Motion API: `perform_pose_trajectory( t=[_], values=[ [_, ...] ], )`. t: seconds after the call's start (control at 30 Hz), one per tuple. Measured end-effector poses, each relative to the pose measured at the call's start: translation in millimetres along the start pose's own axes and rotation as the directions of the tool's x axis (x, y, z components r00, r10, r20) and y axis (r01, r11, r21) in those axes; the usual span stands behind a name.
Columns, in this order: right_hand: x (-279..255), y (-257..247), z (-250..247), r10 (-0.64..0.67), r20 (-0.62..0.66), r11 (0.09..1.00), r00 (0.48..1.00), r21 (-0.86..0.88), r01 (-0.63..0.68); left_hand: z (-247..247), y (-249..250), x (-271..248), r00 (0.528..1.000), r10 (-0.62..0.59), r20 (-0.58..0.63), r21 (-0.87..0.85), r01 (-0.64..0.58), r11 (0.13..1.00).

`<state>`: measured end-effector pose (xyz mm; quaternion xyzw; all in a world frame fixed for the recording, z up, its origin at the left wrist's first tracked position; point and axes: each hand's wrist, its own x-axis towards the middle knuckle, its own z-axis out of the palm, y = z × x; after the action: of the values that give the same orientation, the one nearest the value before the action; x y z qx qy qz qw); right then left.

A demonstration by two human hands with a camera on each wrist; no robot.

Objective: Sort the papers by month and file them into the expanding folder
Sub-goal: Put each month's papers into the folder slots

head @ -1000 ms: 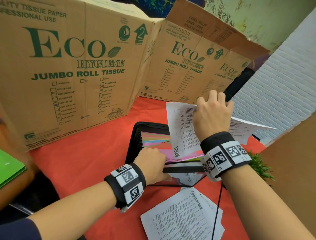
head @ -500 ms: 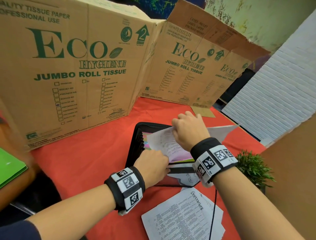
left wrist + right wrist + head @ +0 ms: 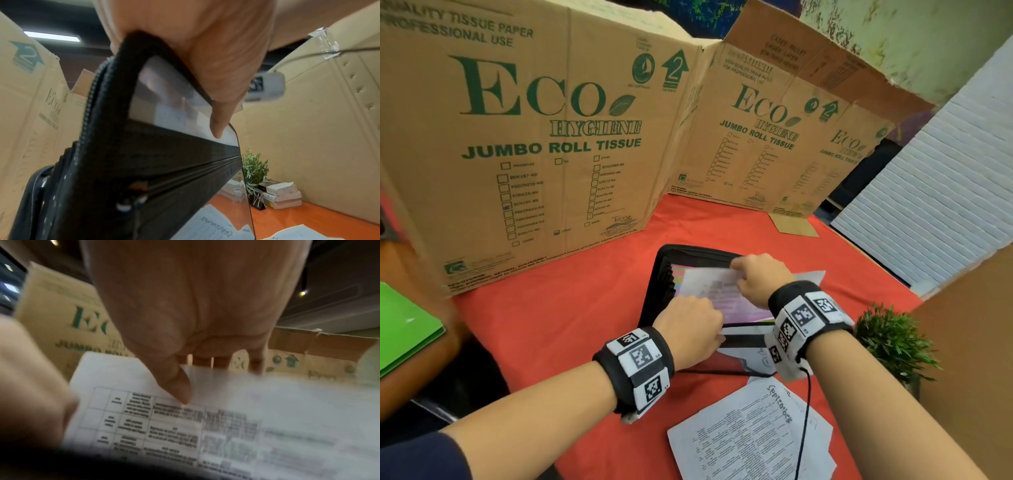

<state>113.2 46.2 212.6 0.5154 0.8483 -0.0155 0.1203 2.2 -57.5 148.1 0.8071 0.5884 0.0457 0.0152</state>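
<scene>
A black expanding folder (image 3: 659, 274) lies open on the red tablecloth, its coloured dividers showing. My left hand (image 3: 688, 329) grips the folder's near front panel (image 3: 144, 146), thumb on the clear cover, and holds it back. My right hand (image 3: 760, 279) pinches a printed white sheet (image 3: 709, 284) by its top edge, thumb on the near face (image 3: 180, 418). The sheet leans low into the folder's mouth. A loose stack of papers (image 3: 750, 435), the top one marked "September", lies on the cloth near me.
Tall cardboard box walls (image 3: 534, 137) stand behind and to the right. A small green plant (image 3: 893, 342) sits at the right beside the folder. A green folder (image 3: 404, 329) lies at the far left. Books and a binder clip (image 3: 281, 196) sit by the plant.
My right hand has brought the sheet down from upright above the folder and leftward into its opening. The left hand has kept its hold on the front panel.
</scene>
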Motion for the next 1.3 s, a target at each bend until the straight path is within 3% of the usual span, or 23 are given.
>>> perform_pose_trajectory(
  t=[0.1,0.2,0.33,0.47,0.63,0.7,0.73,0.77,0.83,0.9,0.93,0.97,1.0,1.07,1.1,1.17,1.3],
  values=[
    [-5.4,13.7,28.5,0.045,-0.005,0.999,0.999,-0.013,-0.045,-0.2,-0.5,1.1,0.999,-0.035,0.016,-0.018,0.036,0.999],
    [-12.5,27.6,52.7,0.08,-0.06,0.986,0.995,0.152,-0.07,-0.5,-1.4,4.0,0.997,-0.074,0.012,-0.052,0.075,0.996],
    [-19.8,39.3,64.8,0.133,0.04,0.956,0.99,0.258,-0.139,0.5,-2.1,10.2,0.989,-0.147,0.012,-0.104,0.148,0.984],
    [-25.1,42.2,67.7,0.157,0.005,0.938,0.988,0.313,-0.151,0.5,-4.8,22.7,0.984,-0.165,-0.061,-0.081,0.159,0.984],
    [-31.6,49.3,77.5,0.141,-0.037,0.9,0.989,0.421,-0.112,3.0,-11.2,40.3,0.965,-0.155,0.213,-0.18,0.195,0.964],
    [-38.0,57.7,81.5,0.188,-0.176,0.845,0.966,0.53,-0.068,5.4,-10.7,40.5,0.963,-0.137,0.234,-0.163,0.178,0.971],
    [-43.9,64.3,83.0,0.249,-0.295,0.818,0.922,0.573,-0.038,5.9,-9.8,39.8,0.966,-0.13,0.225,-0.158,0.168,0.973],
    [-51.5,72.1,85.7,0.336,-0.43,0.8,0.838,0.6,-0.013,6.7,-9.6,39.1,0.968,-0.124,0.216,-0.161,0.161,0.974],
    [-72.4,87.5,97.8,0.558,-0.61,0.747,0.563,0.664,-0.021,8.1,-10.0,37.9,0.97,-0.114,0.215,-0.18,0.154,0.971],
    [-98.3,97.7,126.9,0.792,-0.538,0.581,0.289,0.809,-0.087,8.7,-9.4,37.1,0.968,-0.094,0.234,-0.196,0.142,0.97],
    [-110.7,100.3,146.7,0.877,-0.428,0.46,0.218,0.879,-0.127,8.1,-8.9,36.7,0.967,-0.084,0.24,-0.19,0.131,0.973],
    [-122.2,101.3,169.7,0.934,-0.29,0.332,0.208,0.92,-0.208,7.1,-8.1,36.0,0.97,-0.072,0.233,-0.173,0.114,0.978],
    [-133.7,102.8,197.7,0.96,-0.142,0.222,0.242,0.913,-0.344,6.3,-7.2,35.3,0.976,-0.054,0.212,-0.147,0.087,0.985],
    [-156.5,101.8,248.2,0.928,0.173,0.094,0.331,0.749,-0.656,6.1,-5.7,35.4,0.989,-0.001,0.151,-0.08,0.013,0.997],
    [-165.6,99.8,271.8,0.888,0.326,0.047,0.324,0.636,-0.77,7.2,-5.5,35.6,0.989,0.029,0.147,-0.059,-0.021,0.998],
    [-179.2,93.2,309.1,0.823,0.502,0.004,0.265,0.462,-0.887,8.5,-5.4,34.5,0.976,0.061,0.21,-0.072,-0.047,0.996],
    [-185.6,77.8,325.9,0.787,0.597,-0.061,0.157,0.33,-0.942,6.8,-3.0,31.7,0.943,0.068,0.327,-0.121,-0.03,0.992]
  ],
)
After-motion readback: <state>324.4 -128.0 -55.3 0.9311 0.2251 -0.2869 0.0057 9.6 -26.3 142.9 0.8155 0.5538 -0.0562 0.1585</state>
